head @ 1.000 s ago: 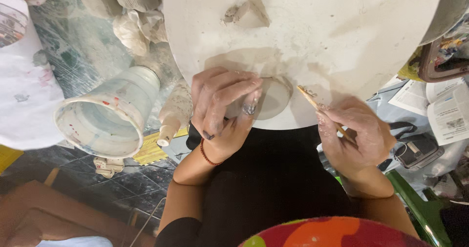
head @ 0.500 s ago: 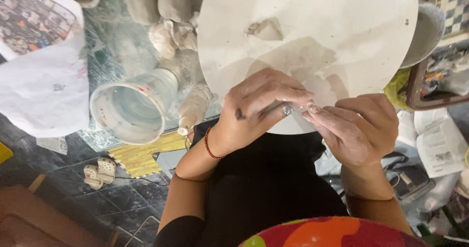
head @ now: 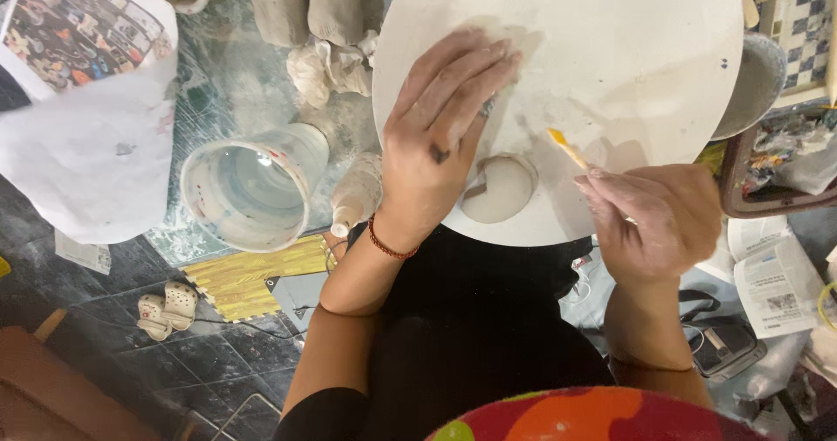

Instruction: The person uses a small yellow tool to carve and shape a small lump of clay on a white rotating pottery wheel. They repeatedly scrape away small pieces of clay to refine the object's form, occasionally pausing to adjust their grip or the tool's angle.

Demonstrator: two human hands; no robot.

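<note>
Bright, even overhead light, soft hand shadows on the round white clay-smeared board (head: 610,49), mild glare inside the translucent plastic bucket (head: 253,184), slight wide-angle bending at edges, sharp focus overall.

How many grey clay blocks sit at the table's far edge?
2: one clay block left of the round white board, a second block touching its right side. More may lie beyond the frame.

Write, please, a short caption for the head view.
Left hand flat on a white round board beside a clay disc; right hand holds a yellow-tipped tool.

clay disc (head: 504,190): small, round, pale, flat on the board's near edge
stick (head: 568,150): thin, yellow-tipped, tilted, just right of it
</note>
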